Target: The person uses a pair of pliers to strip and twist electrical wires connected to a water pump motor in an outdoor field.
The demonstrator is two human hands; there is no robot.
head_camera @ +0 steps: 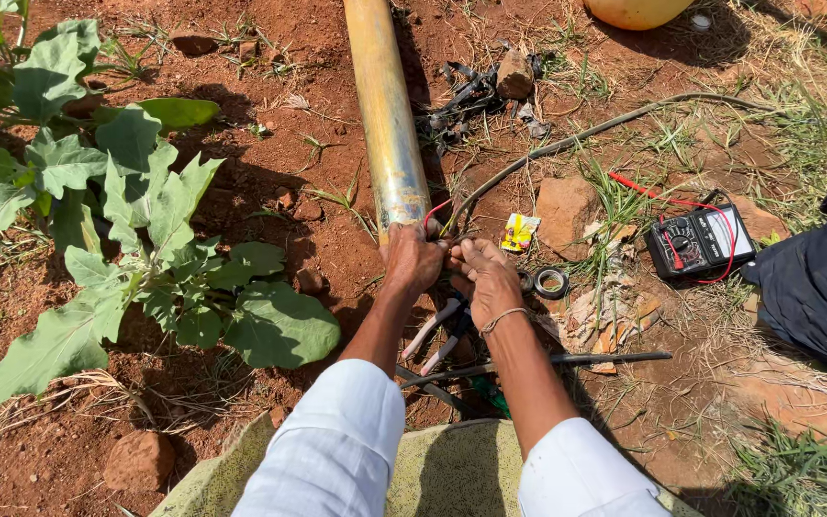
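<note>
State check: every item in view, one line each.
left hand: gripping wires at the pipe's end
right hand: pinching the same wires
metal pipe: lying flat on soil
multimeter: face up, red lead attached
tape roll: flat on ground
pliers: lying unused below the hands

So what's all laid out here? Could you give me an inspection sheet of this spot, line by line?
Surface: bare red soil, dry grass patches.
Job's things: long metal cylinder lying on the ground; wires at its near end.
Clutter: multimeter, tape roll, small yellow packet, pliers, stones.
Grippers: left hand and right hand close together on the wires; grip details hidden.
Cables: dark cable running off to the right; red meter lead.
Surroundings: broad-leafed plant on the left, dark cloth on the right.
</note>
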